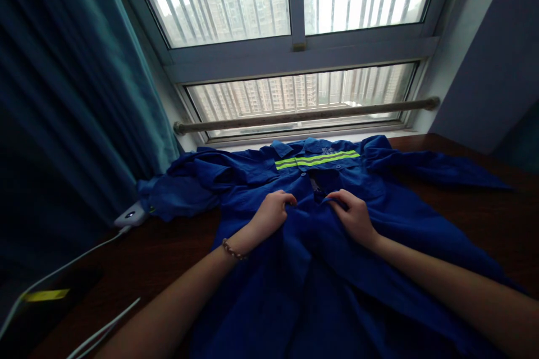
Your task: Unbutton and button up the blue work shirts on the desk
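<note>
A blue work jacket (261, 258) lies spread over the dark wooden surface, its collar toward the window and a yellow-green reflective stripe (318, 160) across the chest. At the front opening, my left hand (275, 213) pinches the cloth on the left side, fingers closed. Across a small gap, my right hand (351, 216) grips the right front edge between thumb and fingers. Between the hands the opening gapes and shows the dark inside. Small buttons are visible above it, near the stripe. A braided bracelet circles my left wrist.
A white device (128, 215) with a cable sits by the left sleeve, beside a blue-green curtain (84, 95). More white cable (109, 325) and a yellow strip (46, 295) lie at lower left. Behind the jacket, a rail (307, 116) crosses the barred window.
</note>
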A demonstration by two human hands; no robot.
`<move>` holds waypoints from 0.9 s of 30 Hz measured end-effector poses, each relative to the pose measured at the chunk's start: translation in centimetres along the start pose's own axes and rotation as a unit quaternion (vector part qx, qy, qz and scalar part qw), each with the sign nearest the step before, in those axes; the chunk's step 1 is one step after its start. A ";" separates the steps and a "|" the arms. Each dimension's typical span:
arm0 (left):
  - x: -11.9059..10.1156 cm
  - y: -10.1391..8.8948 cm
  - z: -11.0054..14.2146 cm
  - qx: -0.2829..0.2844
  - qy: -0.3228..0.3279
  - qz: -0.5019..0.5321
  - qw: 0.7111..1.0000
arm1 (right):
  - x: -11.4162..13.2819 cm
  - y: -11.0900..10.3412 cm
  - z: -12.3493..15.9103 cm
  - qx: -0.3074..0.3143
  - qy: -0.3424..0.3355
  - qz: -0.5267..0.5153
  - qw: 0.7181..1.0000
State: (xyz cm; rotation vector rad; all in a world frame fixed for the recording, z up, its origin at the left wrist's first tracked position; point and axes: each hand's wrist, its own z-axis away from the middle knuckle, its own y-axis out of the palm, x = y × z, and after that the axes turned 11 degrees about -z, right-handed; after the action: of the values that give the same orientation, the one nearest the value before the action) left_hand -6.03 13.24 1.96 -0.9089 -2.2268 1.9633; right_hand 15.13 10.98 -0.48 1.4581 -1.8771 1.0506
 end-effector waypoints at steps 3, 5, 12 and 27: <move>-0.4 -0.8 0.6 -0.047 -0.019 -0.213 0.976 | -1.4 -0.2 -0.6 -0.049 0.073 -0.045 0.995; -1.2 -0.8 1.0 -0.085 -0.004 -0.267 0.960 | -2.2 -0.3 -0.9 -0.068 0.112 -0.067 0.989; -4.1 1.0 2.0 -0.027 0.093 0.133 0.986 | -2.5 -0.6 -1.0 -0.063 0.138 -0.100 0.983; -3.5 2.5 1.3 0.159 -0.095 0.433 0.882 | 3.5 -0.7 0.1 0.027 -0.189 0.196 0.962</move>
State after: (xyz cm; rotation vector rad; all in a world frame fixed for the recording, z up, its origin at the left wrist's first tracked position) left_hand -2.70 10.57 0.56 -1.9539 -1.5718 2.7322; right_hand 14.86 8.85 2.44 1.4261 -2.5071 1.0552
